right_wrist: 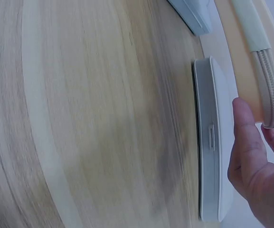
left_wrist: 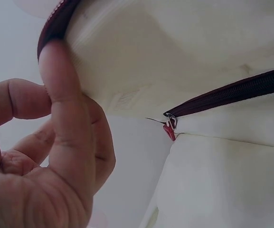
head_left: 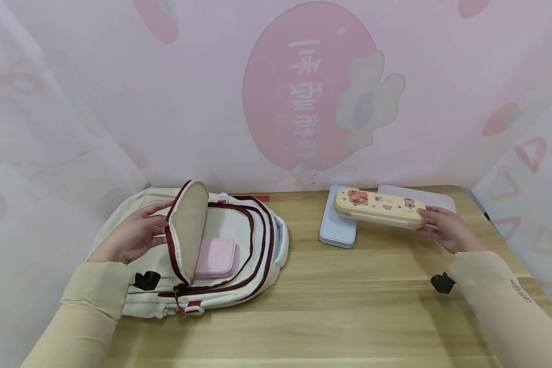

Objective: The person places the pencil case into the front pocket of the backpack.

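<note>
A cream backpack [head_left: 165,278] with dark red zip trim lies on the table at the left. Its front flap [head_left: 190,230] stands lifted, pinched at the edge by my left hand [head_left: 140,232]. Inside the opened pocket lies a pink box-like case [head_left: 216,257], partly behind the flap. My right hand [head_left: 448,230] grips one end of a pale yellow zippered pencil case [head_left: 382,207] printed with cartoon figures. In the right wrist view, thumb and fingers hold the pencil case [right_wrist: 253,61] by its zip end, above the table.
Below the pencil case's far end lies a light blue flat case [head_left: 338,225]. Toward the back right sits a pale, whitish flat case [head_left: 441,199], partly covered from view. The wooden table [head_left: 326,306] meets a printed pink and white curtain [head_left: 202,102] at its back edge.
</note>
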### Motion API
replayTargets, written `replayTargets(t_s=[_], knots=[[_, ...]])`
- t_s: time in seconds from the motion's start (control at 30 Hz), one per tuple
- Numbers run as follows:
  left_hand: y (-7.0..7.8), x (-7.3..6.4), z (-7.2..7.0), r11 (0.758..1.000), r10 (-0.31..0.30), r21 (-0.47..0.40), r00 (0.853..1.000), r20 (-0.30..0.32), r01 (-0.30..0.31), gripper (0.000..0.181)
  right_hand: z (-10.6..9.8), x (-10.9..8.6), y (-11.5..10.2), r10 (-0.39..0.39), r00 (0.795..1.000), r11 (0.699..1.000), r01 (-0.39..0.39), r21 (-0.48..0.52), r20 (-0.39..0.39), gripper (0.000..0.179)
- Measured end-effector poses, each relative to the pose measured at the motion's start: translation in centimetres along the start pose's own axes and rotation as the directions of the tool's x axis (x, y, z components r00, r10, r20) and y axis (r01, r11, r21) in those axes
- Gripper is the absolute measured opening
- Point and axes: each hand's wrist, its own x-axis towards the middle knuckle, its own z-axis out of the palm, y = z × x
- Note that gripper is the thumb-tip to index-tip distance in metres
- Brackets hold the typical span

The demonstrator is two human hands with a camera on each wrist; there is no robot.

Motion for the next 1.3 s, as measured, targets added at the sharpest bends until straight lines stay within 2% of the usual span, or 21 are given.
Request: replayTargets(t_s=[0.17, 0.47, 0.67, 0.9, 1.2, 1.3], knots=[[0.2, 0.2, 0.6, 1.000, -0.001, -0.011, 1.000, 0.006, 0.001, 0.049, 0.7, 0.0, -0.1, 0.000, 1.000, 1.000, 0.000, 0.009, 0.005, 0.083], [0.2, 0.5, 2.1, 0.996, 0.028, -0.092, 0.997, 0.074, -0.021, 0.047, 1.7, 0.4, -0.2, 0.000, 1.000, 1.000, 0.000, 0.029, 0.011, 0.082], [0.4, 0.7, 2.6, 0.988, 0.057, -0.146, 0.995, 0.080, -0.045, 0.050, 1.8, 0.5, -0.2, -0.021, 1.000, 0.998, 0.020, 0.054, 0.016, 0.082], [0.5, 1.3, 3.2, 0.981, 0.097, -0.176, 0.991, 0.088, -0.080, 0.053, 2.0, 0.6, -0.1, -0.010, 1.000, 0.999, 0.010, 0.053, 0.008, 0.082], [0.8, 1.0, 3.0, 0.974, 0.120, -0.203, 0.986, 0.113, -0.096, 0.044, 2.5, 0.6, -0.2, -0.022, 1.000, 0.996, 0.020, 0.085, 0.018, 0.081], [0.8, 0.8, 2.7, 0.976, 0.117, -0.197, 0.987, 0.107, -0.094, 0.044, 2.9, 0.6, -0.3, -0.019, 1.000, 0.998, 0.018, 0.066, 0.014, 0.081]])
